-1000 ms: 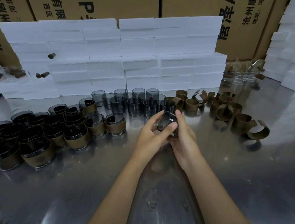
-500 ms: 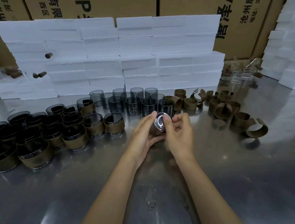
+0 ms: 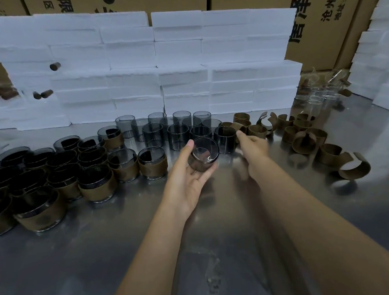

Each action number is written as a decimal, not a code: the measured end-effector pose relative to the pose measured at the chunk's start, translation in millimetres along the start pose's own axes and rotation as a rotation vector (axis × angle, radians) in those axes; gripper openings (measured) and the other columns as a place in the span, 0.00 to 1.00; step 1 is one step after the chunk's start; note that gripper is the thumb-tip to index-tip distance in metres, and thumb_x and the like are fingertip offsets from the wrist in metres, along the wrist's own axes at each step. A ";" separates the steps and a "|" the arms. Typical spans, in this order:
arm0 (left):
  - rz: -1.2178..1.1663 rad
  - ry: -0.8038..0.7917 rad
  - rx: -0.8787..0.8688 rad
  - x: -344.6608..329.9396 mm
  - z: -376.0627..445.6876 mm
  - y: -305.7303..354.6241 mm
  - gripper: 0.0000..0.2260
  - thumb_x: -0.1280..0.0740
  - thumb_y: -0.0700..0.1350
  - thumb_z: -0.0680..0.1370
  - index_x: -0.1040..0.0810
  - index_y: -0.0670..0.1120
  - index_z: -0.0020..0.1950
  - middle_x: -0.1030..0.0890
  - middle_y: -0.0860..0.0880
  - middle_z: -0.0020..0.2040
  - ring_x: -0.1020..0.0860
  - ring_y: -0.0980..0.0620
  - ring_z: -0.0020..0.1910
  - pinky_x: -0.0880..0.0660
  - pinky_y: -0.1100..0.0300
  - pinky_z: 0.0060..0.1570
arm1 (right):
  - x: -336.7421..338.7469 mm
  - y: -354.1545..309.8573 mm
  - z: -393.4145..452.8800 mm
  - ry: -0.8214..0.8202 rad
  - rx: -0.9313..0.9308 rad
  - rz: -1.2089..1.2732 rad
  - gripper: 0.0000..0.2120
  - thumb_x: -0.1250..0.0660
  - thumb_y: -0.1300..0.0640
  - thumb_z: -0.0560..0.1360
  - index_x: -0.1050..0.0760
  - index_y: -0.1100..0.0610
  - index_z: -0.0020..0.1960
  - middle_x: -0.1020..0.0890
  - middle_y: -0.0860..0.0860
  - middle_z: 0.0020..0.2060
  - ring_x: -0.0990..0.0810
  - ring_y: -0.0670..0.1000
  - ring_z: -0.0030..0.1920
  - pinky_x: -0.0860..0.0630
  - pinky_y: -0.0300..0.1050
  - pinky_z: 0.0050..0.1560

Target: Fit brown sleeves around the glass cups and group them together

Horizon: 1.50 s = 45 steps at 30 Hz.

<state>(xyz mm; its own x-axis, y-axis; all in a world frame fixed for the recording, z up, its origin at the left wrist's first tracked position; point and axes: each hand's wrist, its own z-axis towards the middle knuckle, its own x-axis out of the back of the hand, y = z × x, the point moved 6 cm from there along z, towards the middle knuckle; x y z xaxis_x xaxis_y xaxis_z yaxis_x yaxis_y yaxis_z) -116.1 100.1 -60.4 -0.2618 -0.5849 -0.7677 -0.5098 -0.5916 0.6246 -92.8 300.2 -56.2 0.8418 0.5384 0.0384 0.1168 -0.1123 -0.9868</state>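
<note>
White foam blocks back my worktop (image 3: 238, 255). Sleeved cups (image 3: 89, 176) crowd its left edge; my left hand (image 3: 187, 181) grips a bare cup (image 3: 204, 154), my right hand (image 3: 253, 143) pinches a sleeve (image 3: 238, 127); many remain.

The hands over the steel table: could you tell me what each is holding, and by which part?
The left hand holds a bare glass cup by its side wall; the right hand pinches a brown sleeve.

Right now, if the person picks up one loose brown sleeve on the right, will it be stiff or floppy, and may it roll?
The brown sleeve keeps a curved open C shape by itself, so it is probably springy, not floppy. It looks thin, so likely light. Standing on its edge on the smooth metal table, it may slide when pushed; tipped over, it could roll.
</note>
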 end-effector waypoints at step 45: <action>0.521 -0.172 -0.046 -19.3 -19.2 -4.0 0.29 0.18 0.51 0.69 0.21 0.42 0.66 0.16 0.39 0.56 0.16 0.41 0.55 0.18 0.43 0.57 | 13.2 -17.2 -123.5 -0.250 0.254 0.106 0.30 0.30 0.31 0.73 0.28 0.47 0.67 0.19 0.46 0.60 0.19 0.33 0.49 0.24 0.29 0.49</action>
<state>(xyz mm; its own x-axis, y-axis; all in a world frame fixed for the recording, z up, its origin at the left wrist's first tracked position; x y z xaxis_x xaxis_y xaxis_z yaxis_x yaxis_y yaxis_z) -93.3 103.1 -45.3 -0.6020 -0.7100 -0.3653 -0.2415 -0.2742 0.9309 -18.7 206.1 -19.3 0.6838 0.7258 -0.0748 -0.1253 0.0158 -0.9920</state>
